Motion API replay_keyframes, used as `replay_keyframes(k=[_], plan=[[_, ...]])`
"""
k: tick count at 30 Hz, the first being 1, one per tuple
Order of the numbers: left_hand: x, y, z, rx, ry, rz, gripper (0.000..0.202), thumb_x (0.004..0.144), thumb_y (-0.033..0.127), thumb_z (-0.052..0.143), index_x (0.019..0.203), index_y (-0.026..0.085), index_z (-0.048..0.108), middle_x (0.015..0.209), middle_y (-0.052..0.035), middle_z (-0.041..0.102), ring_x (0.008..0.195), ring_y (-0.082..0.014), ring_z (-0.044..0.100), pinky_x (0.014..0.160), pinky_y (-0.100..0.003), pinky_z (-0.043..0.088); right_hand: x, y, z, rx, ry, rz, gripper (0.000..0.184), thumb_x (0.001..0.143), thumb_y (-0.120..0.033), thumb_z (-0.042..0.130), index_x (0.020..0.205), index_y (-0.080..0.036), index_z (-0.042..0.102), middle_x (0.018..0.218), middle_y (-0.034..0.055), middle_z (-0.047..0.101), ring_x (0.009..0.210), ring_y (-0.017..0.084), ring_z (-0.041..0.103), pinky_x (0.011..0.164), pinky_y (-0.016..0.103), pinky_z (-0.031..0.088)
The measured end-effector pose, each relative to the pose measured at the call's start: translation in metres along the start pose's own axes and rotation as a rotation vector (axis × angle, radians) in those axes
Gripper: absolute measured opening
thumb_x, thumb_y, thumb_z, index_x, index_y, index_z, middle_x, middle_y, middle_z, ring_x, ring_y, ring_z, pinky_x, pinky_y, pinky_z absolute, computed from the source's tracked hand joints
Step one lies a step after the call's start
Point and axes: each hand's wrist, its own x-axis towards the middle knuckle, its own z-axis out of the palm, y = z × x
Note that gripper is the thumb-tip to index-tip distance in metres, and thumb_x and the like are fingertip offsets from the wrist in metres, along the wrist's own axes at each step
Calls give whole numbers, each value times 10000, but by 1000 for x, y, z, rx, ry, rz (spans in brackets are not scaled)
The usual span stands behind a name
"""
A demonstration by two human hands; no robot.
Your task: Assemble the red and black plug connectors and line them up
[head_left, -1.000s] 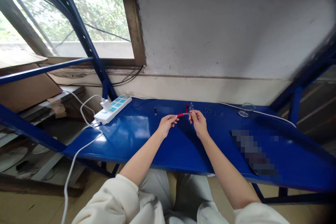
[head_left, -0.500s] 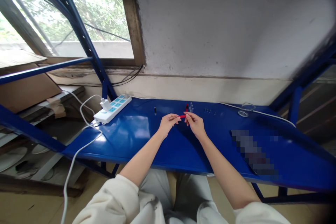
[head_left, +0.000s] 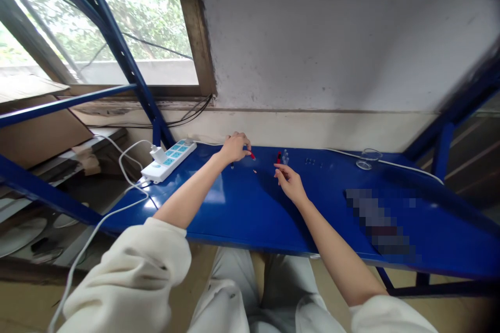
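Note:
My left hand (head_left: 235, 146) reaches over the far part of the blue table, its fingers bent together at a small red stick-like piece (head_left: 253, 156). Below that hand, a small black-and-clear piece (head_left: 232, 165) is partly covered. A tiny orange-tipped bit (head_left: 255, 171) shows on the tabletop nearby. My right hand (head_left: 289, 182) hovers over the middle of the table with thumb and fingers drawn together; anything between them is too small to make out. Just beyond it are another red piece with black (head_left: 278, 157) and several clear small pieces (head_left: 286, 156).
A white power strip (head_left: 167, 161) with a plugged-in charger and cable sits at the left end of the blue table (head_left: 250, 218). Tiny clear parts (head_left: 310, 162), a coiled clear item (head_left: 364, 165) and a blurred-out dark object (head_left: 377, 223) lie to the right. Blue posts stand at both sides.
My left hand has parted from my right and moved left and away from me with the red piece. My right hand has stayed nearly in place, without the red piece.

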Motion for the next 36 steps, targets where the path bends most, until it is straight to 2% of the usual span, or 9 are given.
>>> replay_keyframes(k=[3,5,9,15,24,36], plan=[[4,-13,3,160,-166,3,95,663,250,652,739,192,653,962,-70,561,989,-256,432,828,-405,314,0,2,-1,-57,-19,2,367,822,-408,410,1049,-167,568,764,62,600,610,133,549,566,258,447],[2,-19,11,210,-206,-1,92,665,241,643,741,189,651,971,-74,554,983,-253,427,822,-402,307,0,4,-2,-88,-37,-3,357,826,-398,398,1045,-174,571,757,57,601,612,136,550,565,259,444],[-3,-29,21,238,-206,-32,94,674,243,624,747,188,646,975,-74,547,985,-250,416,821,-398,294,-1,5,-1,-128,-53,-20,350,832,-383,379,1036,-179,577,744,51,603,590,133,538,557,260,434],[-5,-37,24,233,-221,-66,105,663,250,628,753,200,649,978,-68,548,992,-248,413,840,-402,287,-2,2,-2,-164,-53,-39,356,831,-380,373,1036,-181,585,742,55,611,607,143,546,576,268,434],[-6,-40,26,203,-197,-66,81,635,230,646,711,202,648,950,-72,563,965,-251,427,843,-410,286,-1,2,-2,-176,-44,-42,353,828,-382,372,1021,-182,590,728,54,614,591,147,544,571,276,435],[-6,-42,29,172,-214,-94,107,642,235,633,744,203,645,961,-69,556,992,-268,434,857,-436,279,1,3,-3,-178,-36,-45,346,830,-375,377,1020,-176,588,725,50,611,614,149,557,580,269,431]])
